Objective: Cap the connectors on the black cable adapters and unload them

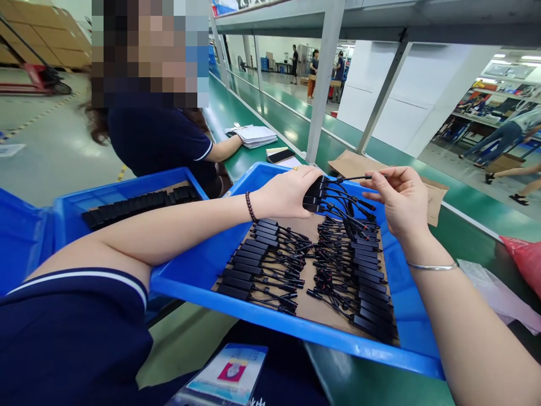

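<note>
My left hand is wrapped round several small black box-shaped cable adapters above the far part of a blue plastic bin. Their short cables hang off to the right. Between the thumb and fingers of my right hand is the end of one thin black cable from that bunch. Below, on brown cardboard in the bin, more such adapters lie in two columns, a left column and a right column, with their cables pointing inward.
Another blue bin with black pieces stands at left. A co-worker in a dark shirt sits beyond it, a hand by papers. A phone, brown paper and a red bag lie on the green bench. A metal post rises behind.
</note>
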`<state>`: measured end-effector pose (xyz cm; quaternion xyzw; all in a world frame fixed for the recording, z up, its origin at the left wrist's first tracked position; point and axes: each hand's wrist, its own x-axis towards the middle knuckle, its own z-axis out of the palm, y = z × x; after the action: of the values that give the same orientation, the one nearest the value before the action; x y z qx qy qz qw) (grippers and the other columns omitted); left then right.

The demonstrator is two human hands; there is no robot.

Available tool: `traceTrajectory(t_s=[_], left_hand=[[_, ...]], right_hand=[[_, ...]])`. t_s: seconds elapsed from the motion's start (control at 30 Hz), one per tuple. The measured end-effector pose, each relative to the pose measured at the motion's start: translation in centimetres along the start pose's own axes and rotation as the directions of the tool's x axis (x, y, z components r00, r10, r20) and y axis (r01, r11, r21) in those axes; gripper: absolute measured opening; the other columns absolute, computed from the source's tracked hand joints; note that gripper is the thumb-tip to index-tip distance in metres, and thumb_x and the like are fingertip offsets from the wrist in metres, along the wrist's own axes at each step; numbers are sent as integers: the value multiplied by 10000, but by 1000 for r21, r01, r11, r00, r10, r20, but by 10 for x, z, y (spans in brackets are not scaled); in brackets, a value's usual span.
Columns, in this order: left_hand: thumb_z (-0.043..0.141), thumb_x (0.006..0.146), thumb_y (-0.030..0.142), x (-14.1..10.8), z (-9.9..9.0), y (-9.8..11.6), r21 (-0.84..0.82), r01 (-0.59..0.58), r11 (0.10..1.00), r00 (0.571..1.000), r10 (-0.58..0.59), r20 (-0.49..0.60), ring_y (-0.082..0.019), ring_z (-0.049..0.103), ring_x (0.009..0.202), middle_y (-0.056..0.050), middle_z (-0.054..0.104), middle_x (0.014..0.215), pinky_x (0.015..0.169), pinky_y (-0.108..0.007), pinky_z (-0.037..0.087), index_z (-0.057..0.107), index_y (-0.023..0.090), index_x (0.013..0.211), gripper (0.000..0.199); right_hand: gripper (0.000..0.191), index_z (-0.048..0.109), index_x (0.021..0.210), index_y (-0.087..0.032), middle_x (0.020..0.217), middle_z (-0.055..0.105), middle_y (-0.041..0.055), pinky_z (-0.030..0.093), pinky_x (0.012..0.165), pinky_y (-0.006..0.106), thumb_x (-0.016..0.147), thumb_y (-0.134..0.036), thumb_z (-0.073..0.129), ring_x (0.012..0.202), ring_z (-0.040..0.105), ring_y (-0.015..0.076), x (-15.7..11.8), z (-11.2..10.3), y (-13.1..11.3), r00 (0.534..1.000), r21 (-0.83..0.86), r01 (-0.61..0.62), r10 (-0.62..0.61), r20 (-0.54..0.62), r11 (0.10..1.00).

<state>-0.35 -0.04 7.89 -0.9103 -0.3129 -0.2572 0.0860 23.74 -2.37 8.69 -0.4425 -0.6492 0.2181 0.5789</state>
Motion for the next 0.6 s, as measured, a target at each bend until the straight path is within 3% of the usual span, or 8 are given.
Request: traceTrajectory(t_s=[0.1,0.17,0.27,0.33,0.47,0.6], left_hand=[[643,661,323,1,1,-2,73,-3,997,1000,2,9,-307,499,1107,-176,515,1186,878,-408,475,430,92,1219,641],[625,678,308,1,1,0,124,-16,992,999,12,37,-320,492,1113,-186,506,1194,854,-418,482,429,88,1225,621],[592,687,236,2,3,6,187,-47,981,996,32,85,-333,477,1141,-189,501,1207,844,-422,488,422,87,1242,599],[584,677,203,2,5,11,194,-69,979,994,52,91,-341,452,1182,-198,492,1230,857,-421,490,399,75,1265,629],[576,703,218,-1,4,24,130,-78,988,997,74,31,-324,447,1224,-193,512,1231,891,-410,499,339,78,1314,669],[594,737,279,-5,-2,22,72,-181,981,983,182,-9,-322,433,1266,-175,491,1309,991,-455,449,331,142,1357,687]], right_hand=[[574,466,1158,-188,1116,609,133,477,893,500,739,-542,634,1049,589,278,-2,-3,-1,994,-446,103,-111,8,889],[704,444,1252,-155,1229,545,182,391,969,550,703,-535,668,1160,501,338,-8,2,-2,964,-632,265,-187,189,728],[868,352,1367,-111,1323,463,213,294,1027,579,678,-512,693,1221,422,375,-21,23,-1,871,-670,477,-203,448,569],[951,262,1419,-90,1378,400,219,257,1050,578,667,-457,714,1242,389,374,-29,38,1,841,-662,528,-216,497,532],[844,215,1436,-75,1407,357,215,319,1045,527,738,-303,631,1243,379,344,-37,52,-3,847,-669,519,-213,487,532],[728,236,1428,-126,1425,358,166,410,1018,478,784,-272,542,1238,402,318,-42,48,-16,854,-711,479,-85,514,515]])
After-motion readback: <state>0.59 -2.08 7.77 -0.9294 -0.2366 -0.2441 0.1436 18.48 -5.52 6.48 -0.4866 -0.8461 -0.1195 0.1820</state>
